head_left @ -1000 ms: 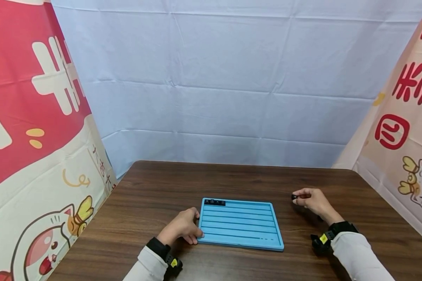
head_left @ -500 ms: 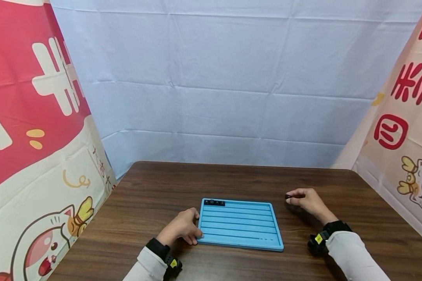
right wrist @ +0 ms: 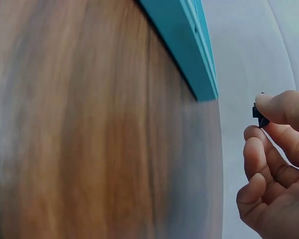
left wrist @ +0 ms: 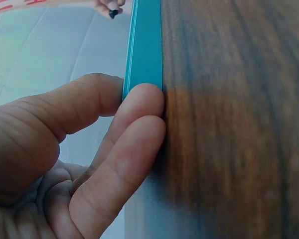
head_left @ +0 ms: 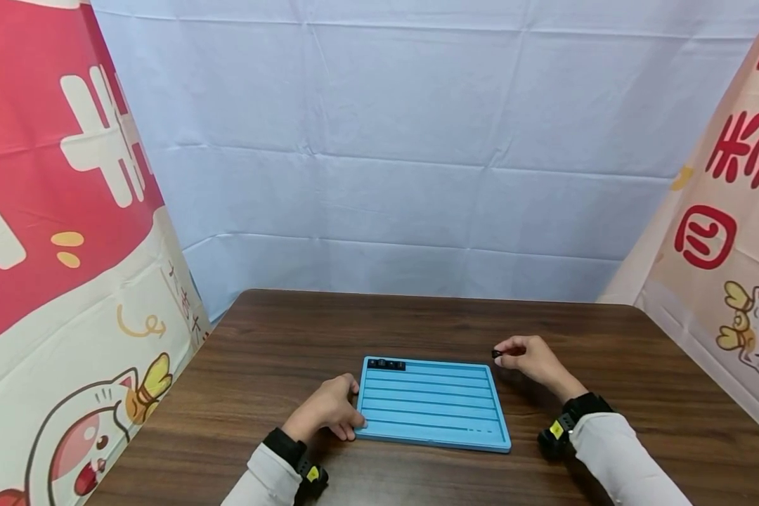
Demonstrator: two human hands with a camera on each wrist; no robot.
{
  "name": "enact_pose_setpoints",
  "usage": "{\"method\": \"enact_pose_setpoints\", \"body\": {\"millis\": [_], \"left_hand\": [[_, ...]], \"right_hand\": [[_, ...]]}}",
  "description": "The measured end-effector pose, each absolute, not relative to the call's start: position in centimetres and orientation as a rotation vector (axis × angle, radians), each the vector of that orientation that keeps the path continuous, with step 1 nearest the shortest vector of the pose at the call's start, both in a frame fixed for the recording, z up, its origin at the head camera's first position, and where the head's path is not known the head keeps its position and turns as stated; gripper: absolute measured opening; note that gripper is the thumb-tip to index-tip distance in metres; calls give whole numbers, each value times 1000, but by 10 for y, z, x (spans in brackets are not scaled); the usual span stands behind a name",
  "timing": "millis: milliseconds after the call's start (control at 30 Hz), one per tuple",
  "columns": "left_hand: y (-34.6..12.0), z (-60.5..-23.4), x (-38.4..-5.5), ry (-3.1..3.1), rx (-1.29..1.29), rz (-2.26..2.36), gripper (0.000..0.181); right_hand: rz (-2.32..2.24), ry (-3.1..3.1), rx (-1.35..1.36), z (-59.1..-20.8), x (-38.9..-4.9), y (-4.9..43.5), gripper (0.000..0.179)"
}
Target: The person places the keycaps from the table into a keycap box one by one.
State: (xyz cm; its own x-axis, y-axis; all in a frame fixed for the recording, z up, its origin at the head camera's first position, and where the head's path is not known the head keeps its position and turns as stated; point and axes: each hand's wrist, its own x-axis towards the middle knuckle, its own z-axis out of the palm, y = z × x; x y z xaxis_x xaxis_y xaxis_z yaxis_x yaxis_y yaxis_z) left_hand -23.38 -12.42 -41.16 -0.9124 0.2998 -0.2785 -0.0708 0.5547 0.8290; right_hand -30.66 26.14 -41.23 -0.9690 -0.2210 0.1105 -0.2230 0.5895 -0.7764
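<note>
A light blue tray [head_left: 430, 399] with raised parallel ridges lies flat on the table. Several small black pieces [head_left: 386, 365] sit in a row in its far left corner. My left hand [head_left: 329, 409] holds the tray's near left corner; in the left wrist view, fingertips [left wrist: 148, 102] press against the tray's side wall [left wrist: 145, 50]. Right of the tray, raised off the table, my right hand [head_left: 534, 362] pinches a small black piece [head_left: 496, 353] between thumb and fingers. The right wrist view shows this dark piece [right wrist: 259, 115] with a narrow protruding part; its exact kind is unclear.
The brown wood-grain table [head_left: 303, 323] extends around the tray on all sides. A pale blue cloth [head_left: 392, 176] hangs behind it. Printed cloths, one red and cream [head_left: 31, 161], one cream [head_left: 721, 295], hang at the left and right.
My right hand has moved left toward the tray, carrying the small black piece. My left hand and the tray have stayed in place.
</note>
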Motion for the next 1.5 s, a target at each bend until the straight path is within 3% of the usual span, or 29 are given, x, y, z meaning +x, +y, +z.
{"method": "enact_pose_setpoints", "body": {"millis": [533,1000,1500], "left_hand": [[-123,-414,-230,2444,205,1325,49],[-123,-412,-231,2447,215,1315,50],[-123,-411,-231,2449,214,1308,50]], "right_hand": [[1351,-2760,659,-408,-304,233,14],[1325,-2837,671,-404,-302,209,12],[1235,-2833,893,-402,-297,183,12]]}}
